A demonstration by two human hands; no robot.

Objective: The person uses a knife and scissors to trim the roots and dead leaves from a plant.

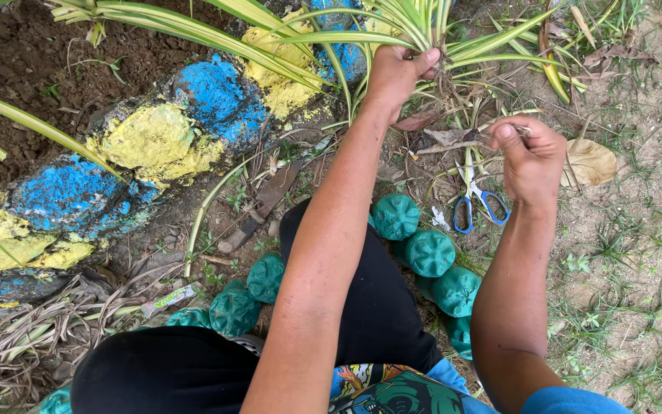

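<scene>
A row of painted stones, blue and yellow, runs from nine o'clock up toward twelve, edging a bed of dark soil. The person's dark-trousered legs fill the lower middle of the view, bent in a squat. A line of green upturned bottle bottoms set in the ground curves from six o'clock out toward four, passing under the legs.

At twelve o'clock stands a striped green-and-cream plant, its long leaves spraying left and right. The left arm stretches nearly straight from six o'clock up to it, and the left hand is curled into a fist around the bunched base of the leaves, thumb laid across the top.

The right arm is bent sharply at the elbow, forearm rising from five o'clock. The right hand, at about two o'clock, is curled closed with thumb pressed to forefinger, pinching a thin dry strand; what else it may hold cannot be told.

A dry brown leaf lies just right of that hand. Blue-handled scissors lie on the ground between the two forearms, just below the right hand.
</scene>
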